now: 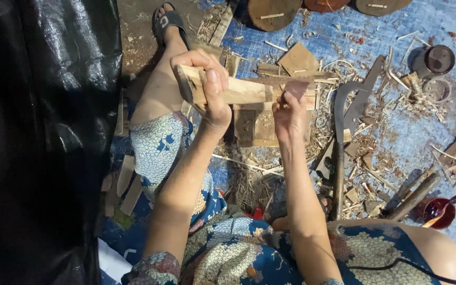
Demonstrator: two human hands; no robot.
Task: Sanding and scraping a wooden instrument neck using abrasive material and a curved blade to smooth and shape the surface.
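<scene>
A blue woven tarpaulin (439,21) is spread over the floor and strewn with wood shavings and offcuts; a black plastic sheet (38,132) hangs along the person's left. A low wooden block (254,126) is set on the tarpaulin between the knees. Above it, a pale wooden slat (244,91) is held roughly level, clear of the floor. Its near end is gripped by the left hand (213,95), the fingers wrapped over the top and the thumb laid along the face. The other end is held by the right hand (290,113), closed around it from below, with a small reddish piece (296,89) pressed against the wood by the fingers; what that piece is cannot be told. A long curved chopping knife (341,137) is lying untouched just to the right of the block, and a small bowl of dark red liquid (436,211) is standing further right.

The step in hand appears to be the rubbing or smoothing of the slat's surface. A steady left-hand grip and even strokes along the grain would seem called for.
</scene>
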